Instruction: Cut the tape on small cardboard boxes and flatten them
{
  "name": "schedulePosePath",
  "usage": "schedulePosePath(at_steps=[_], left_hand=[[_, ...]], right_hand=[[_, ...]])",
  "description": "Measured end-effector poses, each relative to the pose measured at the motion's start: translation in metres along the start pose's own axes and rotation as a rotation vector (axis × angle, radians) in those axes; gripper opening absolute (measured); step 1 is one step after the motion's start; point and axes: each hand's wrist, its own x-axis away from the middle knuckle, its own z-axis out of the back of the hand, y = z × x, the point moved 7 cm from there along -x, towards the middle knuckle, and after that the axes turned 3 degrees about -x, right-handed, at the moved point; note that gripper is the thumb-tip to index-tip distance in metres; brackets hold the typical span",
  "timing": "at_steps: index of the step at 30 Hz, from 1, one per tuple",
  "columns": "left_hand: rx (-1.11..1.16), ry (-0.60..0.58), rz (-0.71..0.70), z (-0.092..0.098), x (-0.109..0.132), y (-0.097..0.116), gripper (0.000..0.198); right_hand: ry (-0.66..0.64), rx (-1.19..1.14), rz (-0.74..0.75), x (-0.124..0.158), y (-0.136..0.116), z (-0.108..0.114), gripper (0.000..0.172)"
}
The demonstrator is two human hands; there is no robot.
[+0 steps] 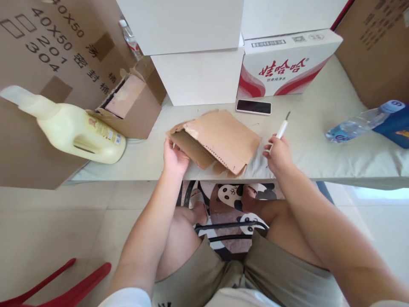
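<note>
On the cloth-covered table lies a flattened brown cardboard box (223,136), torn and ragged along its open near-left edge. My left hand (175,157) grips its left corner, with the fingers partly hidden behind the flap. To the right of the box, my right hand (278,154) is closed around a slim white utility knife (281,129), its thin dark blade pointing up and away from me. The blade is apart from the cardboard. A phone (254,107) lies face up just beyond the box, between the two hands.
At left are a yellow jug (79,132), a small torn carton (137,104) and a large carton (41,140). White boxes (198,79) and a red-and-white water carton (287,68) line the back. A water bottle (361,123) lies at right. The table's front edge (351,181) is above my knees.
</note>
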Motion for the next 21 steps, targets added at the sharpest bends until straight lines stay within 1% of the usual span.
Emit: schedulePosePath(at_steps=[2,3,4,5,7,10,12,13,15,18,21], left_hand=[[-0.031,-0.003,0.013,-0.003,0.003,0.002,0.037],[-0.033,-0.008,0.039,-0.006,0.005,0.002,0.037],[-0.03,-0.02,0.072,-0.01,0.008,0.001,0.036],[-0.023,-0.039,0.096,-0.015,0.012,0.0,0.034],[-0.018,-0.088,0.094,-0.027,0.02,0.0,0.03],[-0.041,-0.16,0.028,-0.04,0.029,-0.001,0.047],[-0.044,-0.181,0.011,-0.044,0.032,-0.003,0.047],[-0.043,-0.185,0.014,-0.044,0.033,-0.004,0.044],[-0.038,-0.181,0.022,-0.043,0.033,-0.005,0.037],[-0.013,-0.207,0.036,-0.044,0.033,-0.002,0.03],[0.001,-0.275,0.056,-0.049,0.036,-0.001,0.022]], right_hand=[[0.116,-0.02,-0.012,0.002,-0.005,0.011,0.025],[0.13,-0.017,0.001,0.005,-0.01,0.011,0.026],[0.104,0.001,0.029,0.009,-0.015,0.007,0.027],[0.033,0.04,0.065,0.015,-0.021,-0.001,0.027],[-0.187,0.187,0.153,0.03,-0.031,-0.026,0.03],[-0.529,0.476,0.31,0.06,-0.037,-0.063,0.037],[-0.692,0.597,0.379,0.077,-0.038,-0.079,0.046],[-0.746,0.631,0.388,0.082,-0.038,-0.083,0.05],[-0.802,0.664,0.377,0.089,-0.038,-0.086,0.055],[-0.826,0.65,0.346,0.092,-0.039,-0.085,0.056],[-0.851,0.649,0.334,0.095,-0.04,-0.085,0.056]])
